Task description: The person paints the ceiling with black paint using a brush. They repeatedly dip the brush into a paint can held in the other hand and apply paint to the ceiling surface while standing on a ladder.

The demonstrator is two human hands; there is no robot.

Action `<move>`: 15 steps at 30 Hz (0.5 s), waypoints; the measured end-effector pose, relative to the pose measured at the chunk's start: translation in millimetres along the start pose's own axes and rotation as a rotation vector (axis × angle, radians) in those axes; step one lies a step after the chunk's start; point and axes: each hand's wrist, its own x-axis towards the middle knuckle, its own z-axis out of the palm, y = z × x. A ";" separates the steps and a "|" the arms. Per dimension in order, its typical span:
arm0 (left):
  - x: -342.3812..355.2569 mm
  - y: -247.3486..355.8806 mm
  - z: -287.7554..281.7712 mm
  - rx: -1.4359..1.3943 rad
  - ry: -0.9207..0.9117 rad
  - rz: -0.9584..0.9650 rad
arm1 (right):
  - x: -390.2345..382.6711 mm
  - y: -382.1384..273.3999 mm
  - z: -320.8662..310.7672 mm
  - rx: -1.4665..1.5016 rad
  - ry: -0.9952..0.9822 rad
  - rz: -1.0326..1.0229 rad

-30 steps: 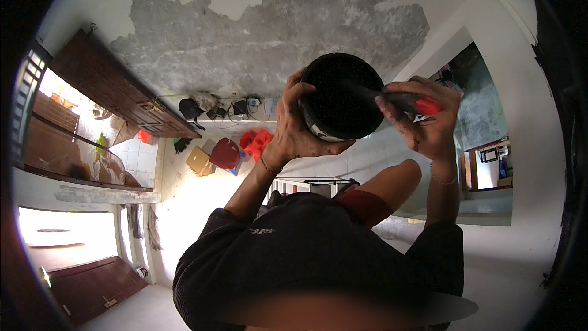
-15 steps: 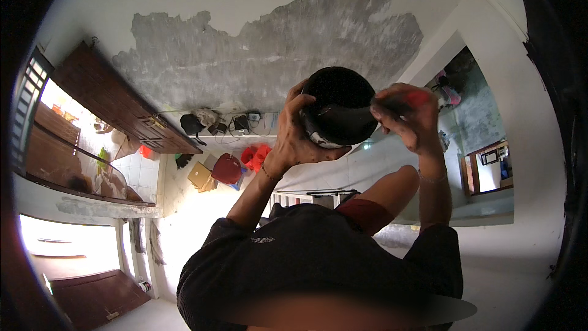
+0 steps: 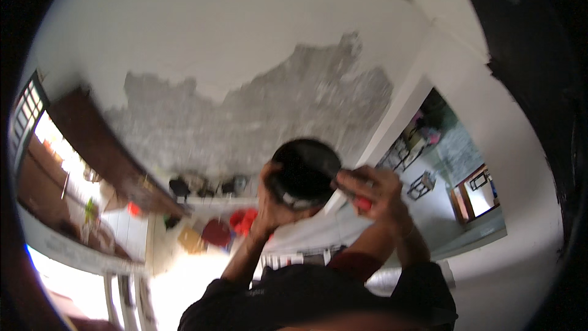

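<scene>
No words or numbers can be read here. The dark shirt (image 3: 294, 297), nearest at the bottom, has a small pale mark (image 3: 255, 292) on its front, toward the left. It is too blurry to tell if it is letters or a little picture. The black bucket (image 3: 324, 162), farther away, has a pale patch (image 3: 289, 198) low on its near side. That one is small and blurry too, so I can't tell if it has writing.
</scene>
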 end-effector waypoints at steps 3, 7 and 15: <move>0.0 -0.3 -4.5 0.105 0.000 -0.032 | -3.6 -2.1 11.1 0.084 0.285 0.086; 2.2 -4.6 -9.6 0.120 -0.003 -0.048 | -7.6 -4.1 34.3 0.588 0.693 0.547; 16.2 -7.9 -21.0 0.163 -0.012 -0.013 | -15.3 4.4 42.5 1.066 0.796 0.912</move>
